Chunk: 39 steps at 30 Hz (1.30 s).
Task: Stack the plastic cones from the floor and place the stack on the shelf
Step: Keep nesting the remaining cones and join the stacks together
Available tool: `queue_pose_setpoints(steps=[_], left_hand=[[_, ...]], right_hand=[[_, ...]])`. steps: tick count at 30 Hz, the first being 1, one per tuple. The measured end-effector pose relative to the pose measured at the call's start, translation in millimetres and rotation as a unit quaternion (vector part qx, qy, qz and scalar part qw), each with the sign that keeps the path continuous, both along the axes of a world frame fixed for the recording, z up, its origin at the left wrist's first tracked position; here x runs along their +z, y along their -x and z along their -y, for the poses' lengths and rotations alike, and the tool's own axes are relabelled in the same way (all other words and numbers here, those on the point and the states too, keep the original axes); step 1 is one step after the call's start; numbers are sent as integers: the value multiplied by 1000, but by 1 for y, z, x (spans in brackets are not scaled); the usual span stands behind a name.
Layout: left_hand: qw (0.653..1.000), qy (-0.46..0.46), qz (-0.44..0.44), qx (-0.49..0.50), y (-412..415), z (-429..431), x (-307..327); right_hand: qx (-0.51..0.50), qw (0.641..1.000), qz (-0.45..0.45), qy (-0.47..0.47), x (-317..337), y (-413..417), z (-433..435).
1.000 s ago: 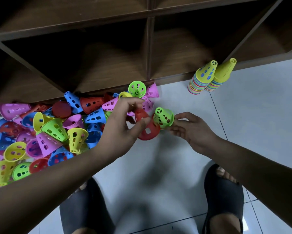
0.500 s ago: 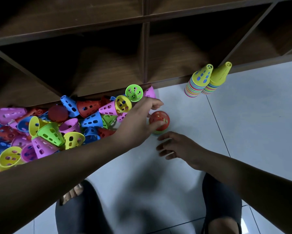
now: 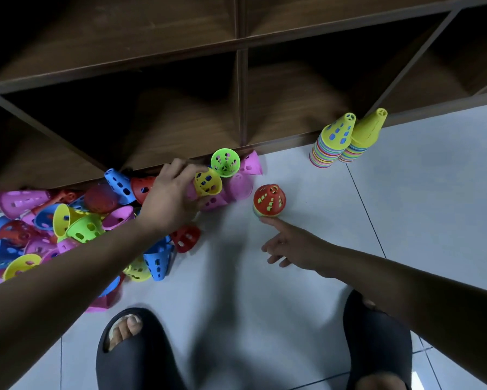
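Ahead I see the wooden shelf (image 3: 236,94), a loose pile of cones (image 3: 68,220) spilled along its bottom edge at left, and two tall stacks (image 3: 335,144) upright against that edge at right. Before the shelf's middle divider, the left hand (image 3: 169,198) curls round a yellow cone (image 3: 207,182). The right hand (image 3: 295,246), relaxed, touches one fingertip to a short red-topped stack (image 3: 269,199).

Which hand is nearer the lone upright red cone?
Right. The right hand touches the red cone at its base with one fingertip; the left hand, farther left, grips a yellow cone.
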State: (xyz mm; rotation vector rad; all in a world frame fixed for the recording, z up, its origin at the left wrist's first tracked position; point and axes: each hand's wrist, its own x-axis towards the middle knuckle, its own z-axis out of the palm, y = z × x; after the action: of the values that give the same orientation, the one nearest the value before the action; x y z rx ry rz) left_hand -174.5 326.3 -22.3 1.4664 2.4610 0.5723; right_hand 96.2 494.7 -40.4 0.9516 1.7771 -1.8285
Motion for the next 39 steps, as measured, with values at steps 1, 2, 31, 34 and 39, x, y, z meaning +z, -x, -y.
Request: queue_pose_setpoints(steps=[1,2,31,34,39], left_hand=[[1000,11,-16,-19,4,-1,-2],[999,20,-34,-36,6,-3,-4],[934,-91,346,-1,-58,-42,25],[955,-77,283,-36,-45,-47,16],[997,-12,48,-55,-15,-53,-14]], right_hand=[[-13,1000,5,-5,-1,1,-4],[-20,1000,8,-14,-1,2,-8],[-91,911,-181,-358,55,31,-26],[-115,873,-201,-430,69,33,-40],[-140,838,-186,-493,77,38,-64]])
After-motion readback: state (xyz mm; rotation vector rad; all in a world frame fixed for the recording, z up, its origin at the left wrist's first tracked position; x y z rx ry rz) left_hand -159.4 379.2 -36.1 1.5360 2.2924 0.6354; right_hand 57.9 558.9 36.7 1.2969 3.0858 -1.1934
